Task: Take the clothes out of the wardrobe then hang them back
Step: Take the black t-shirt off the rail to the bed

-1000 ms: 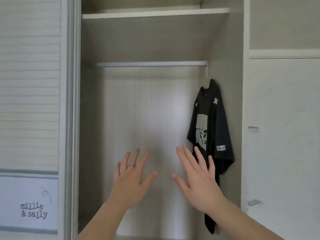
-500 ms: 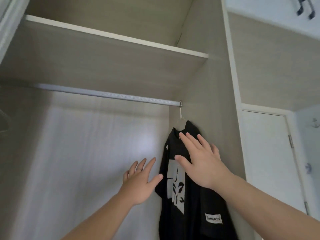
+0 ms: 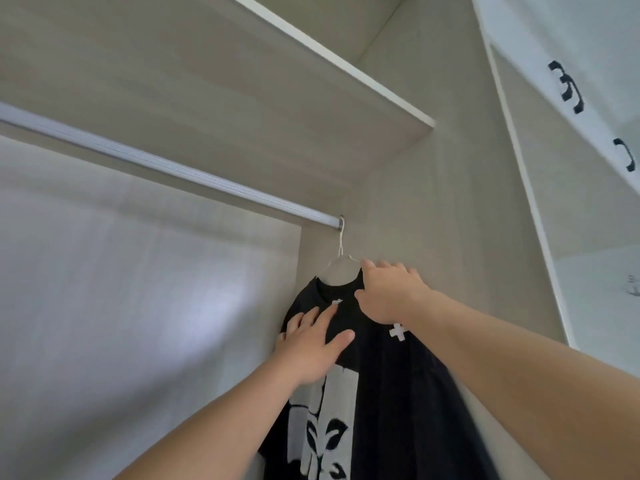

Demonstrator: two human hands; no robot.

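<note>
The shirt (image 3: 391,393) at lower centre is matt black cloth with a flat grey print. Ribbed, shiny metal rail (image 3: 166,164) upper left. Thin pale hanger (image 3: 341,258). Matt woodgrain shelf (image 3: 225,109).

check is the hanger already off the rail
No, the white hanger still hooks over the rail at its right end, carrying the black t-shirt.

Black printed shirt (image 3: 388,393) hangs on white hanger (image 3: 341,261) from rail (image 3: 166,164).
</note>
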